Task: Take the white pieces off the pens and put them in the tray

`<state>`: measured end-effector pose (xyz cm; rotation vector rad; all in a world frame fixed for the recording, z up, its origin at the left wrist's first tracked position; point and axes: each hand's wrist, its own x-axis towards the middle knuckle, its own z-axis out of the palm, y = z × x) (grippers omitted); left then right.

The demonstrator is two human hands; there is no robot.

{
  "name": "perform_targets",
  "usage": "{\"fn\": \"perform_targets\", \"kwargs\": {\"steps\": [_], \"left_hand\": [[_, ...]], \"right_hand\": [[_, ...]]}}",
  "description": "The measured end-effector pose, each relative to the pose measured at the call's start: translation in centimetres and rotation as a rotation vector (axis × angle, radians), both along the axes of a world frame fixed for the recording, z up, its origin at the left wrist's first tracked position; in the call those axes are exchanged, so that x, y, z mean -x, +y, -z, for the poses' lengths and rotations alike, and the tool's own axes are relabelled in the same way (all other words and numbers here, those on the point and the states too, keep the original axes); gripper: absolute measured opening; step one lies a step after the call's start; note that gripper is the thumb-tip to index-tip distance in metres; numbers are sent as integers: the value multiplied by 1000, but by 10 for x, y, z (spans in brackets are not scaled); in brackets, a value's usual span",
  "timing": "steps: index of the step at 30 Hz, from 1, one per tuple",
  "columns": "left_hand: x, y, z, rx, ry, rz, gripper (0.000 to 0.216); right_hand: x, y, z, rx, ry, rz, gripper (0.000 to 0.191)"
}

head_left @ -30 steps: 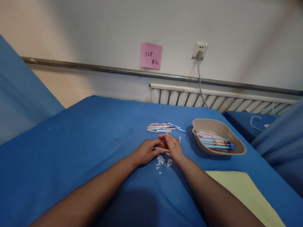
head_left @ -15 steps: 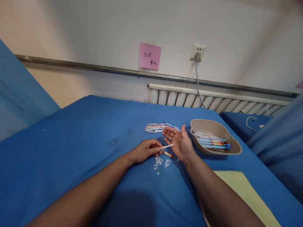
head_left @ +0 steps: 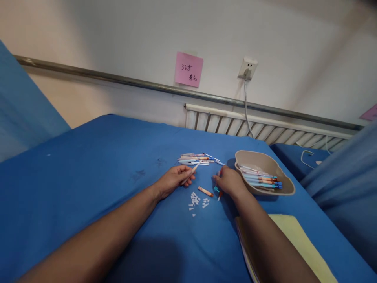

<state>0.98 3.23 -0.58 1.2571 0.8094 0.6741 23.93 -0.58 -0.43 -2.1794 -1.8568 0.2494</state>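
My left hand [head_left: 178, 175] is closed on a slim pale pen part [head_left: 194, 168], its white tip slanting up to the right. My right hand [head_left: 229, 180] is turned palm down by the bin, fingers bent together over small pen pieces. What it pinches, if anything, is mostly hidden. Below its fingers lie a teal piece [head_left: 216, 189] and a brown-and-white piece [head_left: 220, 195]. Between the hands an orange-brown pen barrel [head_left: 205, 192] rests on the blue cloth. Small white bits [head_left: 194, 199] are scattered nearer me. Behind the hands is a pile of pens and parts [head_left: 193, 158].
A beige bin [head_left: 265, 156] holding several pens [head_left: 262, 181] stands on the blue-covered surface [head_left: 118, 157] at right. A yellow sheet [head_left: 297, 239] lies under my right forearm. At the back are a radiator [head_left: 218, 122], a metal rail [head_left: 132, 81] and a plugged-in cord [head_left: 246, 102].
My right hand has turned from open, palm up, to palm down with bent fingers near the bin. My left hand has shifted slightly left, its pen part now angled more upward. The orange-brown barrel is uncovered.
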Motion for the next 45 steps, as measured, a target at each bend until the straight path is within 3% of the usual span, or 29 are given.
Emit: {"fn": "perform_targets", "kwargs": {"steps": [4, 7, 9, 14, 16, 19, 23, 27, 31, 35, 37, 41, 45], "left_hand": [[-2, 0, -2, 7, 16, -11, 35], [-2, 0, -3, 3, 29, -18, 36], [-1, 0, -3, -13, 44, -16, 36], [2, 1, 0, -74, 71, -4, 37], [2, 2, 0, -86, 79, -11, 38], [2, 2, 0, -92, 89, -19, 39], [3, 4, 0, -82, 96, -24, 36], [4, 6, 1, -68, 88, -23, 35], [4, 6, 0, -72, 87, -15, 34], [3, 6, -1, -62, 83, -13, 34], [3, 6, -1, -54, 80, -18, 33], [3, 6, -1, -42, 61, -35, 33], [3, 6, 0, -40, 66, -40, 34]], "right_hand": [[6, -3, 2, -10, -16, -44, 26], [7, 2, 5, -43, 110, -31, 30], [9, 8, 6, -119, 358, 4, 33], [20, 12, 0, -297, 1321, 13, 41], [23, 11, -2, -326, 1486, 22, 42], [24, 9, -3, -333, 1543, 52, 41], [20, 12, 4, -283, 1477, 72, 39], [14, 17, 17, -163, 1276, 40, 35], [8, 18, 22, -86, 860, -59, 23], [5, 11, 10, -234, 375, -162, 15], [8, 5, 2, -187, 335, -239, 14], [19, -8, -7, 71, 346, -503, 17], [27, -14, -9, 119, 202, -559, 17]]}}
